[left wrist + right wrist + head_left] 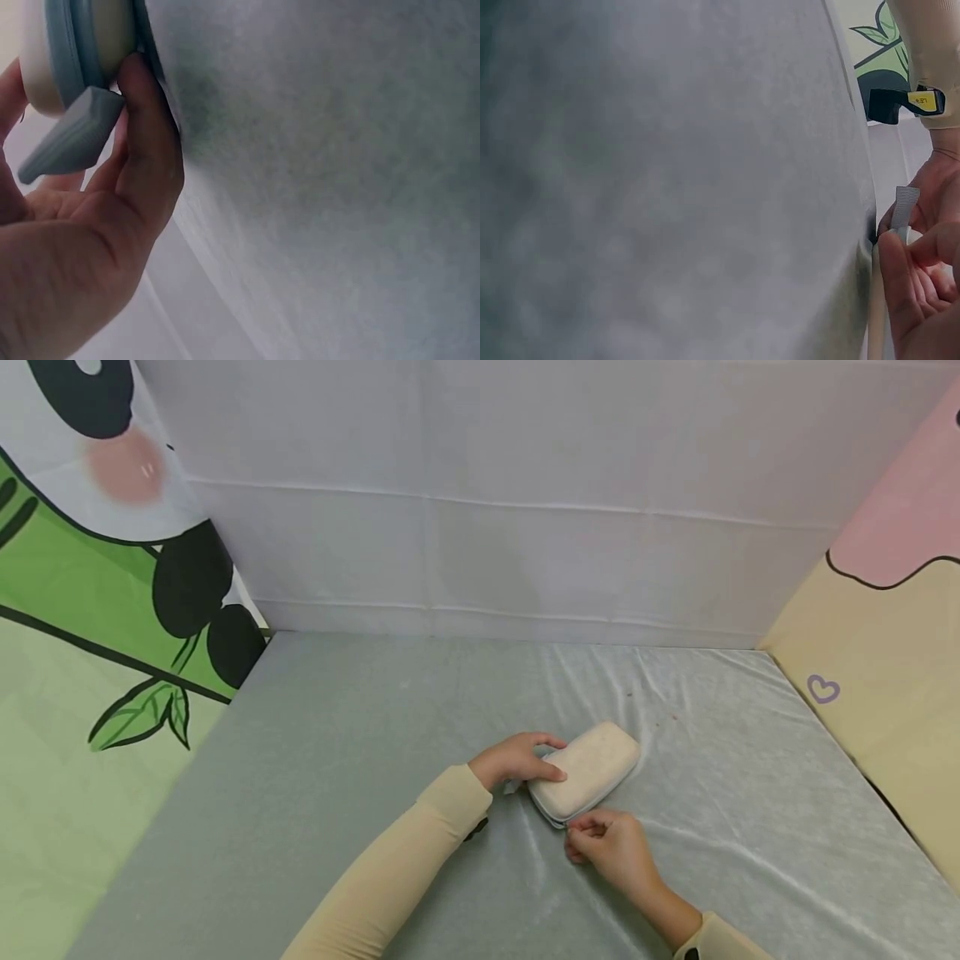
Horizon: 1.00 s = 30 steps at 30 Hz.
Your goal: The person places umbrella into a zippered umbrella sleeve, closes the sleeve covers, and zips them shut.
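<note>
A cream zip case (588, 764) with rounded corners lies on the table, a grey-blue zipper band running round its side. My left hand (517, 758) grips its left end, thumb on top and fingers along the far side. In the left wrist view a grey fabric tab (75, 139) sticks out from that end, beside the fingers. At the near corner my right hand (613, 847) pinches the zipper pull between thumb and forefinger; the pull itself is mostly hidden by the fingertips. The right wrist view shows these fingers (900, 285) overlapping the tab.
A grey velvety cloth (337, 718) with creases covers the table. Behind it rises a pale fabric wall (525, 560). Printed panels stand on the left (112, 635) and right (885, 693). A black wrist camera (889, 105) sits on the left sleeve.
</note>
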Tool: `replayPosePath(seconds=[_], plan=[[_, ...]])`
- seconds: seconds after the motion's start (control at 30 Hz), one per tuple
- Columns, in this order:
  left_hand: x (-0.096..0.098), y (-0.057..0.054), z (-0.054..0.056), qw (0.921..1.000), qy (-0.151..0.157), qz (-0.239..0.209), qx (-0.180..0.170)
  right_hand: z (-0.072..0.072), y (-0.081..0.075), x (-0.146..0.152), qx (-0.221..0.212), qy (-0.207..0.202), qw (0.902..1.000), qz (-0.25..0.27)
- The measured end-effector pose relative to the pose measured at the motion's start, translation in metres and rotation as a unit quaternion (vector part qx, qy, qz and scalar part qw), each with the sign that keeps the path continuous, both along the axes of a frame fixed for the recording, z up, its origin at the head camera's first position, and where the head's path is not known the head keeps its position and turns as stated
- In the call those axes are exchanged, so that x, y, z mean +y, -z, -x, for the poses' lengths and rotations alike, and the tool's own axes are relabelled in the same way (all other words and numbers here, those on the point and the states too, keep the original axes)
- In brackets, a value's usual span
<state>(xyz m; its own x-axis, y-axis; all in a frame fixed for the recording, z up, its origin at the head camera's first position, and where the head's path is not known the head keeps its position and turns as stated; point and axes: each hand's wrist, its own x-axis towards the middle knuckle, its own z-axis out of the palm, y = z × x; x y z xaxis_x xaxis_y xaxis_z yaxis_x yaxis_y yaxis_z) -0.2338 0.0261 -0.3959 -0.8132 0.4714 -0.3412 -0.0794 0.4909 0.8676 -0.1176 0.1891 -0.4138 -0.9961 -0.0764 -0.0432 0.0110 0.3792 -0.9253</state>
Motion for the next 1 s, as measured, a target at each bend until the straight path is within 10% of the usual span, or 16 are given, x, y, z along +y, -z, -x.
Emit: replayPosePath(seconds=[0.53, 1.0], plan=[[0.005, 0.000, -0.006, 1.0000, 0.006, 0.008, 0.001, -0.002, -0.007, 0.014, 0.019, -0.010, 0.9942, -0.106], [0.021, -0.018, -0.022, 0.9760, 0.044, 0.173, 0.125, -0.003, -0.006, 0.010, 0.028, 0.006, 0.9913, -0.129]])
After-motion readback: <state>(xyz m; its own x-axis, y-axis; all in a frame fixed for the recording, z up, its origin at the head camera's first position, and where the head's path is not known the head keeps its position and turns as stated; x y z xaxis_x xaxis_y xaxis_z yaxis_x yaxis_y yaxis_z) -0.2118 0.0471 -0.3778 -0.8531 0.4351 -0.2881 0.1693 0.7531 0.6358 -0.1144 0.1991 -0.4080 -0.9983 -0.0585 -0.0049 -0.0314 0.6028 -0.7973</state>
